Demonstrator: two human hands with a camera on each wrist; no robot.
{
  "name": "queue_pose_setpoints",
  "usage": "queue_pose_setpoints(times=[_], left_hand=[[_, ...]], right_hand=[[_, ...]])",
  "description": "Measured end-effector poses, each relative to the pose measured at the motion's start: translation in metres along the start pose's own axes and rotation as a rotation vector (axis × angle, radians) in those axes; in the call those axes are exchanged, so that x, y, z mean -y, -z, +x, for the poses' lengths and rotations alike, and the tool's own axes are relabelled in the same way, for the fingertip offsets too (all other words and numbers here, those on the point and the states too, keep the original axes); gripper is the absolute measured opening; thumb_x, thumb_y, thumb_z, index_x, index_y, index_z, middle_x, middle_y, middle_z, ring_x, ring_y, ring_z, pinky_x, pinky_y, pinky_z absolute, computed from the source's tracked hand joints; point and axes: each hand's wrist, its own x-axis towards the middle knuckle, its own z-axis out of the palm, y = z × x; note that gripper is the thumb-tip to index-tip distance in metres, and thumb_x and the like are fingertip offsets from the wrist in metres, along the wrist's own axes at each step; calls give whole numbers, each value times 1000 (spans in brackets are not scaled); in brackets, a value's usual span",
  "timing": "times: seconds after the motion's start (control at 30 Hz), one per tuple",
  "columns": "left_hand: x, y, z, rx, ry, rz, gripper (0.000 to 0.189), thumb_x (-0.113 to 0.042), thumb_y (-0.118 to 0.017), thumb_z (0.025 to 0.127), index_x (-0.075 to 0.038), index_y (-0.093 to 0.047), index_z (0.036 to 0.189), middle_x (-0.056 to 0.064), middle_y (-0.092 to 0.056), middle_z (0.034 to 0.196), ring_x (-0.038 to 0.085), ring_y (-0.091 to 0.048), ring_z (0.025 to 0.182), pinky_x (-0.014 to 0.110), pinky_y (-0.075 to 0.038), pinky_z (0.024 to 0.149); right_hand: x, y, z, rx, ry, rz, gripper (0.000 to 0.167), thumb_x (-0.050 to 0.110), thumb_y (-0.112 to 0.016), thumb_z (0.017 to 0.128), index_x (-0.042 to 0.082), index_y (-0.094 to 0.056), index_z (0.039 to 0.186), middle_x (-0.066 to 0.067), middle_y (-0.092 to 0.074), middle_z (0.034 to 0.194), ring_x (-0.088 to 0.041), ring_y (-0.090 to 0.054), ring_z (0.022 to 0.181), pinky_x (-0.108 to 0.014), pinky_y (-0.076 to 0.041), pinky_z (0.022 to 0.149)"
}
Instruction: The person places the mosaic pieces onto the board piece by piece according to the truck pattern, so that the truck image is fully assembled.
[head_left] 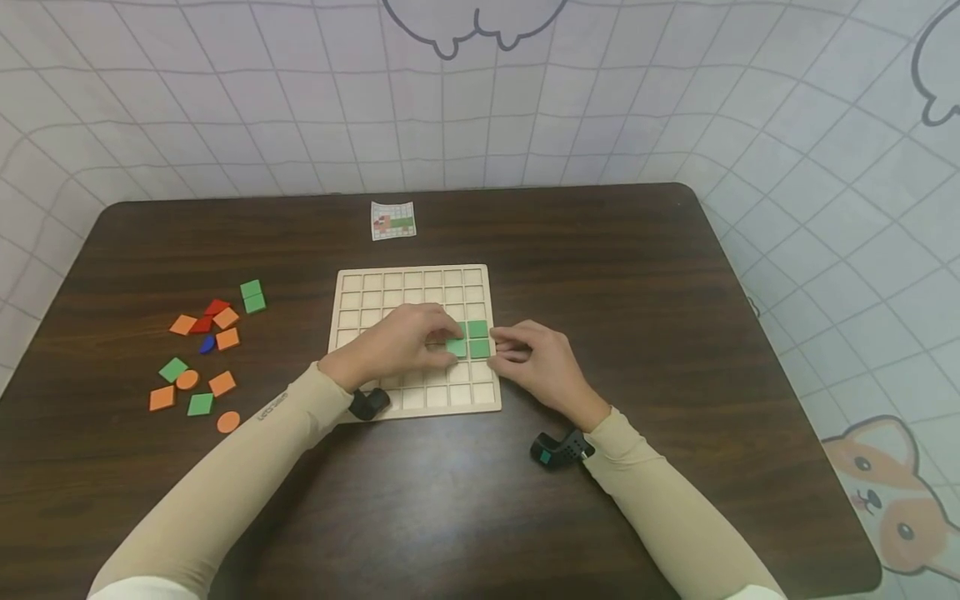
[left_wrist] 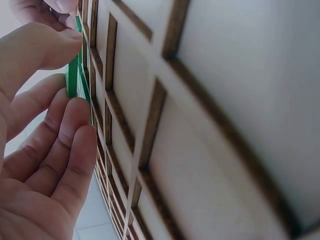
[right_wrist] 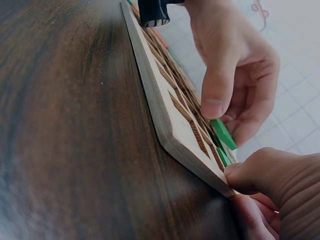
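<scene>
Over the right part of the pale wooden grid board (head_left: pixel 471 393), my left hand (head_left: pixel 405 340) pinches a green square tile (head_left: pixel 455 348) between thumb and fingers. The left wrist view shows this tile (left_wrist: pixel 72 80) tilted, close over the board's cells. Beside it, other green tiles (head_left: pixel 478 330) sit in cells near the right edge. My right hand (head_left: pixel 538 367) grips that edge of the board; in the right wrist view its thumb (right_wrist: pixel 237 175) lies at the rim, with the fingers beneath partly hidden.
Loose orange tiles (head_left: pixel 222 383), red tiles (head_left: pixel 201 324), green tiles (head_left: pixel 253 302) and a blue piece (head_left: pixel 207 343) lie on the dark wooden table (head_left: pixel 637 292) at left. Behind the board lies a small printed pattern card (head_left: pixel 393 222). Grid-patterned cloth (head_left: pixel 450 108) stands behind the table.
</scene>
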Motion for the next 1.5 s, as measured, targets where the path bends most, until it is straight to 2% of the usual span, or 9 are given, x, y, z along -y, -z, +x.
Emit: queue_pose_setpoints(times=[0.4,1.07,1.27,1.4,1.5], left_hand=[[0,3,-1,10,14,5,29,-23,-82,87,-11,-78,114,0,-74,108,14,-66,94,34,-56,88],[1,3,-4,24,36,13,30,-23,-81,87,-13,-77,115,-1,-74,108,14,-65,94,33,-56,88],[1,8,-9,20,38,27,30,-23,-79,89,-12,-77,116,0,-75,114,15,-69,99,34,-57,92],[3,15,-12,-7,31,30,29,-22,-79,88,-11,-78,115,1,-75,111,17,-70,97,35,-58,88],[8,23,-19,-35,37,39,29,-22,-79,88,-11,-78,115,3,-75,109,19,-69,96,36,-57,86]], right_hand=[[0,0,3,10,24,-29,34,14,-78,91,8,-75,124,-6,-72,111,-18,-75,103,-19,-60,88],[3,-2,3,8,25,-14,34,13,-79,89,7,-75,123,-7,-72,111,-19,-75,103,-19,-60,87],[0,-3,2,11,12,-16,35,13,-79,89,7,-75,124,-7,-71,111,-19,-75,103,-19,-60,88],[-3,-1,0,8,-4,-9,36,13,-79,89,7,-75,124,-7,-72,112,-20,-76,104,-20,-60,88],[-2,-2,1,3,-1,-8,37,12,-80,88,7,-74,124,-8,-72,112,-21,-77,104,-21,-61,88]])
